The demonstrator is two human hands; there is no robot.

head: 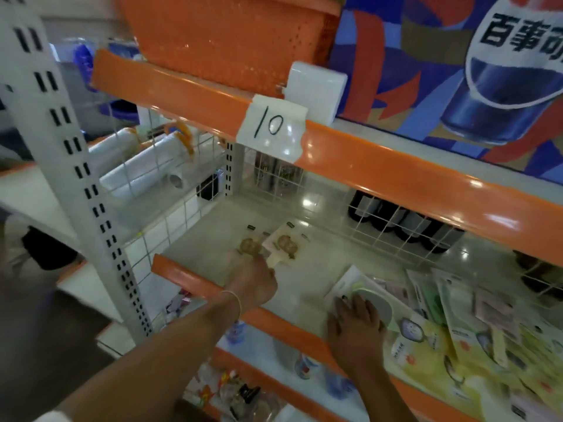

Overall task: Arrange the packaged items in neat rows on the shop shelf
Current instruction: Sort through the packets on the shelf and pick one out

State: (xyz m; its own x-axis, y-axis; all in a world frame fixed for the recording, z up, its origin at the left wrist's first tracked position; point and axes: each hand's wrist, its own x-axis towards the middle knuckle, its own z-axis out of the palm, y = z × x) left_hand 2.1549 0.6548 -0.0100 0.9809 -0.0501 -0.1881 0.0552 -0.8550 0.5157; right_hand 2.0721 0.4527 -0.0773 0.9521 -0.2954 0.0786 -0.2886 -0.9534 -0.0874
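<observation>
A pink packet [281, 246] is pinched by the left hand [254, 284] on the shelf [316, 263], mid-left. The right hand [355, 325] is spread flat upon the overlapping packets [441, 327] heaped at the shelf's right.

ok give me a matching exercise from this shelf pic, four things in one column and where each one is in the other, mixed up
Things:
1. left hand
2. right hand
3. tag marked 10
4. orange basket

Places:
A. taped to the upper shelf's orange edge
B. flat on the pile of packets
C. on the top shelf
D. at the two pink packets

Pairs: 1-D, 2-B, 3-A, 4-C
</observation>
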